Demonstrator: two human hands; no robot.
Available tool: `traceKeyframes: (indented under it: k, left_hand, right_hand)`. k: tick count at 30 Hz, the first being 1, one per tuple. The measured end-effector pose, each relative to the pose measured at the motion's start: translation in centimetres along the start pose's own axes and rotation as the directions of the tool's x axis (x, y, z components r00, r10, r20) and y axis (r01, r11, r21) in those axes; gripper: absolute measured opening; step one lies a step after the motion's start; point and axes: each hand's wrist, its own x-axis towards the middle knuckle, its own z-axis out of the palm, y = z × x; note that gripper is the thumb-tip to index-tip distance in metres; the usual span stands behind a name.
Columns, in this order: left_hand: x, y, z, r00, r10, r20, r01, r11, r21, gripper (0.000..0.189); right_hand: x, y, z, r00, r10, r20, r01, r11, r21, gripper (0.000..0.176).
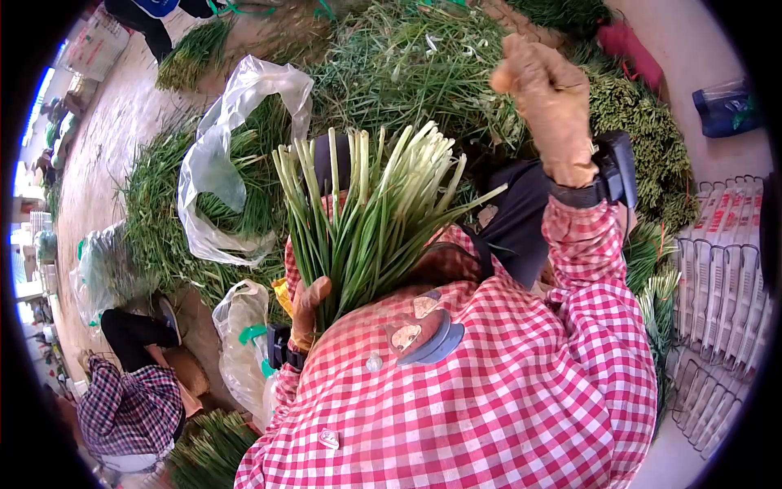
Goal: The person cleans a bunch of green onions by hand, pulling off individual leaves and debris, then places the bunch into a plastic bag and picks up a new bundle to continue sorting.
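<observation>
My left hand, in a brown glove, is closed around the lower part of a bundle of green stalks. The pale cut ends of the bundle fan out upward in front of my chest. Raised at the upper right, over the heap of loose green stalks, is my right hand, also gloved. Its fingers are curled together, and whatever they may hold is hidden. A clear plastic bag lies on the stalks left of the bundle.
A person in a checked shirt sits at the lower left; another person's dark-clothed leg shows at the top left. Stacked crates stand at the right. A second plastic bag is beside my left wrist.
</observation>
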Motion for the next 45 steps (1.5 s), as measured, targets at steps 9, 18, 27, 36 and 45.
traceKeyframes:
  k: [9, 18, 27, 36, 45]
  left_hand:
    - [0.9, -0.4, -0.6, 0.999, -0.002, 0.042, 0.002, 1.0, 0.011, 0.035]
    - [2.1, -1.1, -2.2, 0.998, 0.019, 0.057, -0.022, 0.998, 0.066, 0.034]
    - [4.4, -3.9, -6.4, 0.988, 0.116, 0.097, -0.136, 0.964, 0.229, 0.033]
    - [3.7, -8.3, -13.6, 0.956, 0.281, 0.082, -0.289, 0.869, 0.401, 0.031]
    - [4.1, -9.1, -14.0, 0.835, 0.508, 0.213, -0.549, 0.732, 0.403, 0.03]
  right_hand:
    - [-1.0, -1.1, 3.7, 0.686, 0.349, 0.639, -0.205, 0.935, -0.291, 0.029]
    - [0.8, -1.9, 0.9, 0.94, -0.073, 0.334, 0.09, 0.995, -0.034, 0.014]
    - [2.0, 0.2, -1.7, 0.86, -0.474, 0.191, 0.51, 0.768, -0.388, 0.028]
    - [-4.6, 2.4, 6.7, 0.781, -0.263, 0.567, 0.567, 0.68, -0.465, 0.025]
    - [3.2, 5.2, -0.9, 0.862, -0.487, 0.14, 0.46, 0.637, -0.619, 0.022]
